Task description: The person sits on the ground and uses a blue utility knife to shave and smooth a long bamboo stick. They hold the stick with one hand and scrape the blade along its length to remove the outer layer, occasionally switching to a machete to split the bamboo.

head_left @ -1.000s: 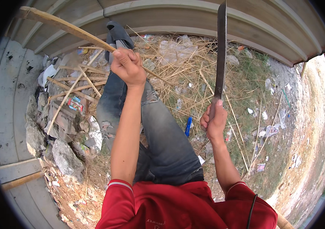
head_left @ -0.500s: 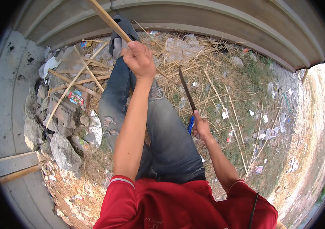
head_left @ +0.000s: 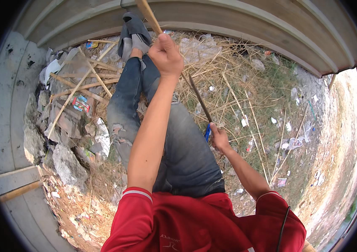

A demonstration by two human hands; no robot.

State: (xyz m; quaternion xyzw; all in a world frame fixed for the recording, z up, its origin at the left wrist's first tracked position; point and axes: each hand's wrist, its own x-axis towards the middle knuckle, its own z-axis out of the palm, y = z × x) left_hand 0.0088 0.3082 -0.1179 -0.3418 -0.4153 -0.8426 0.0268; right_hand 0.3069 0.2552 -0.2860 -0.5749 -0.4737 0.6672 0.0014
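- One grey panelled wall (head_left: 8, 105) bounds the left side.
- Rough grey broken rocks (head_left: 69, 166) lie just beside it; beyond them, several narrow pale-brown wooden sticks (head_left: 82, 88) lie crossed on the ground.
- Two outstretched legs in faded, torn dark-blue jeans (head_left: 187, 145) extend toward the ribbed metal wall (head_left: 237, 21), ankles crossed.
- Left hand (head_left: 166, 58): raised above the legs. Fingers closed around one long, light-brown wooden stick (head_left: 148, 16). Its thicker upper part slants up to the picture's top edge; a thin lower part emerges below the fist.
- Long, dark metal blade (head_left: 200, 99): slants up and left, its tip just beside the stick's lower part. Contact between the two cannot be determined.
- Right hand (head_left: 219, 139): lower, beside the jeans. Fingers closed on the blade's handle, which the hand largely hides.
- Narrow bright-blue object (head_left: 207, 132): directly beside the right hand, partly hidden.
- Dry yellow straw (head_left: 237, 75) and litter cover the ground farther right.
- Step in hand (judged): working the stick with the blade.
- Next stroke (judged): calls for a firm left grip, a controlled blade angle, and clearance from the left fingers and legs.
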